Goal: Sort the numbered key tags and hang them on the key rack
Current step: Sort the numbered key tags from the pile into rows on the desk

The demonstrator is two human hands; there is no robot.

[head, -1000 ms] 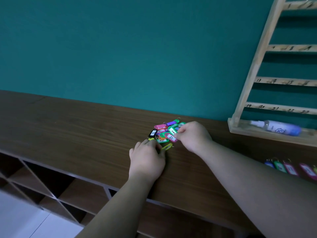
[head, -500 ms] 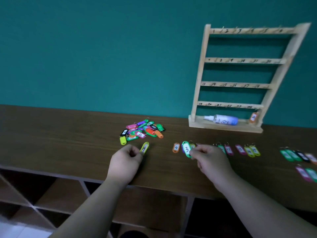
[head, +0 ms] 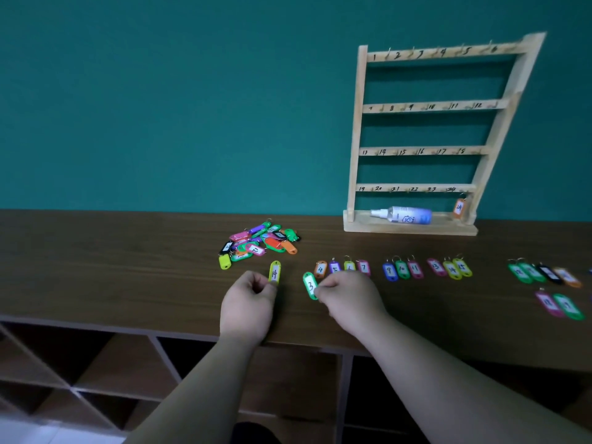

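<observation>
A long counter (head: pixel 96 267) of dark brown wood is set against a plain teal wall (head: pixel 160 107), and open shelves (head: pixel 112 363) are seen below its front edge. One wooden key rack (head: pixel 354 139) is stood at the back right of the counter, leaned on the wall. Four rails are fixed across it, and six numbers are written on each, 1 to 24 in all. One orange tag (head: pixel 458 207) marked 24 is hung from the lowest rail at its right end. One spray bottle (head: pixel 403 215) is laid on its side on the rack's base.

A loose pile of tags (head: pixel 259 241) in mixed colours is heaped left of the rack; they overlap, so no count can be made. To the right, sorted tags are laid in a row: a group of four (head: pixel 341 268) marked 4 to 7, a group of three (head: pixel 402 270) marked 9 to 11, another three (head: pixel 450 267) and, well apart, four more (head: pixel 544 273). Two further tags (head: pixel 559 304) are laid nearer the front edge.

Both forearms are stretched forward over the counter's edge. A yellow tag (head: pixel 274 273), read as 14, is pinched at its lower end by the left hand (head: pixel 248 302), with the fingers curled. A green tag (head: pixel 309 285) marked 3 is pinched at its lower end by the right hand (head: pixel 349 296), just left of the orange 4. Whether either tag touches the counter cannot be told.
</observation>
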